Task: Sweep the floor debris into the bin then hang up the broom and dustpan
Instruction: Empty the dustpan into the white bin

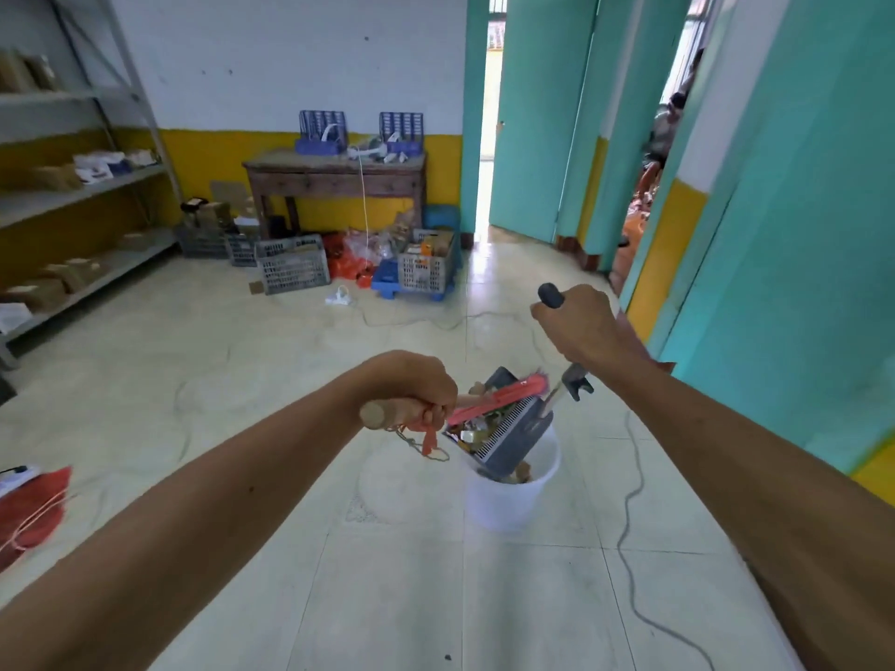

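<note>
Forearms, two, bare, reaching forward from the lower corners; both end in fists wrapped round handles.

Left hand [411, 385]: fingers curled round the wooden end of the broom [489, 401], whose red head lies ahead of the knuckles and across the mouth of the dustpan [513, 428]. A frayed cord and red tag dangle beneath the fist.

Right hand [581, 326]: clenched round the dustpan's long handle just below its black cap, pan hanging below and left of the wrist, tipped steeply, lip down inside the white bin [503, 501].

Debris [472, 435]: wrappers and scraps, some bunched in the pan under the broom head, some apparently already in the bin beneath the lip.

Bin: directly below both hands, standing on pale tile.

Cable [629, 515]: grey, snaking along the floor just right of the bin, under the right forearm.

Red mesh bag [34, 515]: on the floor well left of the left arm.

Hazards, judged:
- Broom head raking too hard could flick light wrappers over the pan's side wall and past the bin rim.
- Pan lip pressing on the rim may tilt the light bin over.
- A step to the right risks snagging the cable.
- The dangling cord could catch on the pan's comb edge.
</note>
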Motion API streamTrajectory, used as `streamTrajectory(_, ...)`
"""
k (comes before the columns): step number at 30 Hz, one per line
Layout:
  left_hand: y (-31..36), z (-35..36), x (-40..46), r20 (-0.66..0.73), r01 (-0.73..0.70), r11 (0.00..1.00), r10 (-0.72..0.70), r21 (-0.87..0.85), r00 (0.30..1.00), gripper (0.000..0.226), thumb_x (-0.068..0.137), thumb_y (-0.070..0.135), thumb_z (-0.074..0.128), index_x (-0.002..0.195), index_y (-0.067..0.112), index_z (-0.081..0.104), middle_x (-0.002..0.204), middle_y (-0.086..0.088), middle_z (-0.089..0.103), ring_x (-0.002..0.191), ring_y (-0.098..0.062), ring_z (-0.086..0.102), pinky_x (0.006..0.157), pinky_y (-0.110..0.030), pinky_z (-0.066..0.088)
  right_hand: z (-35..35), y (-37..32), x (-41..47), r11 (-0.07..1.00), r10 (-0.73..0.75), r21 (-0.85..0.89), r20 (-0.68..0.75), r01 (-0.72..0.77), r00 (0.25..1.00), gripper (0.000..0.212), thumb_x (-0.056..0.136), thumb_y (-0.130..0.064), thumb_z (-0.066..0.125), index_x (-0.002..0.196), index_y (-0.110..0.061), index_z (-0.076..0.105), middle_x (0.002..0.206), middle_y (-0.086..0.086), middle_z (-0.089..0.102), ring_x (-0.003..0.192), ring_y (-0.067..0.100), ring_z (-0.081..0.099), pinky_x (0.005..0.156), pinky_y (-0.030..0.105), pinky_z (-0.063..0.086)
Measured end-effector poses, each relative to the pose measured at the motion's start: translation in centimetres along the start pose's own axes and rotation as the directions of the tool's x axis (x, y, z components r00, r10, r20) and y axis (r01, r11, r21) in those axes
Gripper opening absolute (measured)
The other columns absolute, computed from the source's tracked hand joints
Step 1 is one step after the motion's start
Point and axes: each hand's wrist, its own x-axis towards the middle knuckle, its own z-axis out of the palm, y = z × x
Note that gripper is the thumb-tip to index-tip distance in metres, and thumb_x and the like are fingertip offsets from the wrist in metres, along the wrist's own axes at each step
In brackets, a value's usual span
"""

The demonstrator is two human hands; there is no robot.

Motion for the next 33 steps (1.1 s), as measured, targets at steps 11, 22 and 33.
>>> streamTrajectory(11, 6.2, 8.6, 6.8, 0.040, -0.083, 0.992, 0.087, -0.094, 0.995, 0.016, 0.088, 0.004, 0.045, 0.080, -0.001, 0.058, 0.048, -0.004, 0.055, 0.043, -0.015, 0.046, 0.051, -0.024, 0.040, -2.8, 8.5, 3.8, 0.993, -0.100, -0.061, 0.042, 0.102, 0.994, 0.040, 0.085, -0.027, 0.060, 0.057, -0.001, 0.047, 0.047, 0.004, 0.041, 0.044, 0.018, 0.043, 0.040, 0.024, 0.028)
streamTrajectory(22, -2.7, 2.0, 8.4, 0.200, 0.110, 0.957, -0.056, -0.268, 0.978, 0.053, 0.096, 0.008, 0.037, 0.045, 0.012, 0.051, 0.039, 0.001, 0.042, 0.025, -0.009, 0.038, 0.033, -0.018, 0.043, 3.3, 4.8, 2.4, 0.704, -0.311, -0.428, 0.532, 0.567, 0.787, 0.036, 0.080, -0.029, 0.062, 0.058, -0.018, 0.035, 0.061, -0.001, 0.035, 0.046, 0.017, 0.040, 0.046, 0.025, 0.031)
streamTrajectory(33, -9.4, -3.5, 5.7, 0.201, 0.210, 0.844, -0.125, -0.494, 0.972, 0.050, 0.102, 0.015, 0.033, 0.052, 0.014, 0.035, 0.032, 0.002, 0.034, 0.018, -0.010, 0.036, 0.024, -0.011, 0.034, 7.3, 1.9, 1.3, 0.471, -0.286, -0.469, 0.720, 0.747, 0.632, 0.017, 0.087, -0.034, 0.064, 0.079, -0.021, 0.057, 0.063, -0.004, 0.046, 0.048, 0.012, 0.046, 0.046, 0.027, 0.047)
